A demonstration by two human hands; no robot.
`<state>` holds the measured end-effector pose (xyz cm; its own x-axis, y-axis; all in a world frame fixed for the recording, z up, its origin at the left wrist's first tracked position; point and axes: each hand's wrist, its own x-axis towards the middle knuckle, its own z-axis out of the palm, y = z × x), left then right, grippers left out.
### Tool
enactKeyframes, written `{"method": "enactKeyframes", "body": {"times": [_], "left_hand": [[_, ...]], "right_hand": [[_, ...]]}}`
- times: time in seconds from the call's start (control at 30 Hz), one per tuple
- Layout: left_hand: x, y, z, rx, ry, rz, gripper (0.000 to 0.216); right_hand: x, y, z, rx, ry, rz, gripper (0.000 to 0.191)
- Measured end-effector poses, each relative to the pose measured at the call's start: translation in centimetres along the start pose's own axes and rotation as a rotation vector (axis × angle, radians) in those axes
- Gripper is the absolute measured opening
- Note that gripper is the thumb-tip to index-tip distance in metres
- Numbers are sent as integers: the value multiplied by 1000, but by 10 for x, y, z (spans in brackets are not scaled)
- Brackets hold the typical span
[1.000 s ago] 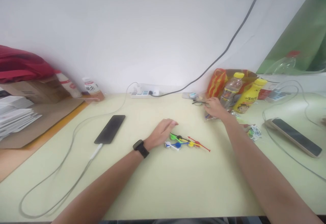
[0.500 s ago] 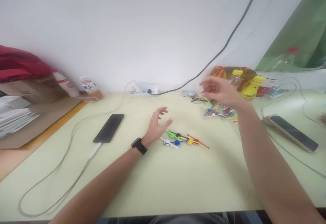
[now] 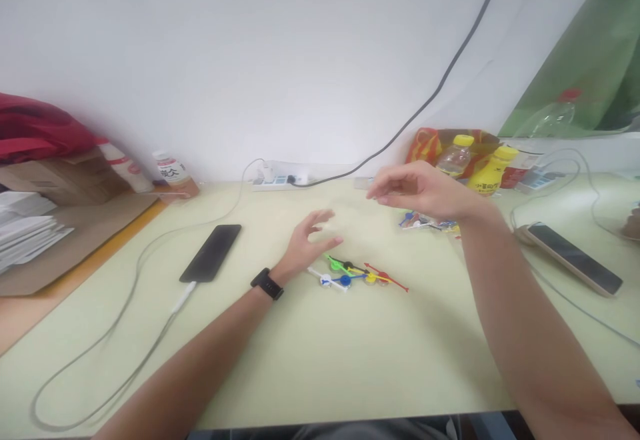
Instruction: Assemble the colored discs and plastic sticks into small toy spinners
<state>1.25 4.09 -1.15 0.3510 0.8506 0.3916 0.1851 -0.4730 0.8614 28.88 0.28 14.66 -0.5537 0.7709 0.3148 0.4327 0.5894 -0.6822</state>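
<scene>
My left hand (image 3: 309,243), with a black watch on its wrist, hovers just left of a small group of plastic arrow spinners. Its thumb and fingers are apart, holding nothing. The group has a green spinner (image 3: 335,265), a white spinner (image 3: 325,281), a blue spinner (image 3: 345,281), a yellow spinner (image 3: 370,279), a red spinner (image 3: 383,276) and a black one, all close together. My right hand (image 3: 425,190) is raised farther back, thumb and fingertips brought together; what they pinch, if anything, is unclear. Under it lies a clear bag of coloured spinners (image 3: 425,222), partly covered.
A black phone (image 3: 211,253) on a charging cable lies at left, another phone (image 3: 575,257) at right. Behind are a power strip (image 3: 280,179), a drink bottle (image 3: 175,175), a yellow bottle (image 3: 493,170) and a red-orange bag (image 3: 425,143). Papers (image 3: 30,227) sit on cardboard at far left.
My right hand has moved slightly left and down, its curled fingers straightening and coming together with the thumb. It now covers the eyeglasses. My left hand stays nearly in place; the view shifts slightly.
</scene>
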Motion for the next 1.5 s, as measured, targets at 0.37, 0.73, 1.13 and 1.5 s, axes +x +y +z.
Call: {"method": "enactKeyframes", "body": {"times": [0.37, 0.73, 1.13, 1.5], "left_hand": [[2, -1, 2, -211, 118, -54, 26], [6, -4, -1, -306, 230, -141, 32], [6, 7, 0, -329, 178, -181, 45], [26, 37, -16, -331, -124, -164, 49]], "right_hand": [[0, 13, -4, 33, 3, 138, 34], [-4, 4, -7, 123, -142, 327, 46], [8, 15, 19, 249, -142, 448, 32], [14, 73, 34, 808, -408, 246, 73]]}}
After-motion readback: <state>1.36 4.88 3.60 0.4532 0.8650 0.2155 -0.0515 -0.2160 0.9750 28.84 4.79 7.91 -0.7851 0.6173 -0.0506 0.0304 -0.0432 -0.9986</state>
